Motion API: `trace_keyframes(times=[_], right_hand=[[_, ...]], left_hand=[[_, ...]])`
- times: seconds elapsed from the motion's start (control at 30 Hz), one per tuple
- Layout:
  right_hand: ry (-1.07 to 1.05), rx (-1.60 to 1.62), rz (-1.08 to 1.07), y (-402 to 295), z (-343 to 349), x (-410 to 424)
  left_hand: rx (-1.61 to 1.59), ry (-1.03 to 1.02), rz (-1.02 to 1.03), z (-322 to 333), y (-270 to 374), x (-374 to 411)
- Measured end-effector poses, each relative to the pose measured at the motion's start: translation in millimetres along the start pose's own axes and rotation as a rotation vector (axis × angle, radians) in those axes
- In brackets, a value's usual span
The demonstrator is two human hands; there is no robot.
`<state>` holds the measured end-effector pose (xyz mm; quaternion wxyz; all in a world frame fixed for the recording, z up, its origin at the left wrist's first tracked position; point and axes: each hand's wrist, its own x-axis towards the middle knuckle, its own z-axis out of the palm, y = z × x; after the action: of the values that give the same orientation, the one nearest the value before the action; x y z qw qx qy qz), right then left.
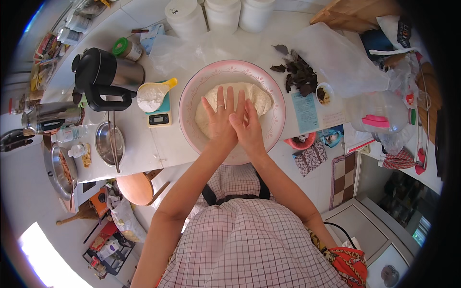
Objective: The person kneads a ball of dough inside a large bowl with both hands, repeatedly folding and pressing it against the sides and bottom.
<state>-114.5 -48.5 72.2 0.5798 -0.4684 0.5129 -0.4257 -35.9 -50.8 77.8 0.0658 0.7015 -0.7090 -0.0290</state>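
Observation:
A large lump of pale dough (261, 99) lies in a wide enamel basin (188, 81) with a pink rim. My left hand (223, 117) or right hand cannot be confused by position: the arm from the left ends in a hand with spread fingers and a ring, flat over the dough. My right hand (250, 131) comes in from the right, its thumb lying against the back of the other hand near the wrist. Neither hand is closed around anything. How firmly the palms touch the dough is hidden.
Left of the basin are a kitchen scale (159, 120), a yellow-handled scoop of white powder (151, 97), a black-lidded kettle (108, 75) and a steel bowl (102, 144) with chopsticks across it. Dark leaves (303, 75) and a small white dish (331, 88) lie to the right.

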Motion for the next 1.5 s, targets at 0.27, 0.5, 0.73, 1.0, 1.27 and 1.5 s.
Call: trace_keyframes(times=[0.27, 0.5, 0.73, 1.0, 1.27, 1.5], right_hand=[[-0.310, 0.397, 0.179, -17, -17, 3], [-0.065, 0.097, 0.277, -12, -11, 20], [-0.161, -0.609, 0.133, -3, -33, 59], [-0.451, -1.073, -0.627, 17, -28, 35], [-0.182, -0.551, -0.652, -26, -7, 12], [-0.505, -0.372, -0.885, -44, -6, 37]], left_hand=[[0.067, 0.071, -0.138, 20, 8, 3], [-0.032, -0.013, -0.133, 13, 16, 4], [-0.186, -0.037, -0.075, -3, 4, -5], [-0.638, 0.139, 0.073, 8, 0, 11], [-1.402, 0.107, -0.512, 10, -12, 10], [-2.493, -0.314, -0.513, 9, 3, 1]])
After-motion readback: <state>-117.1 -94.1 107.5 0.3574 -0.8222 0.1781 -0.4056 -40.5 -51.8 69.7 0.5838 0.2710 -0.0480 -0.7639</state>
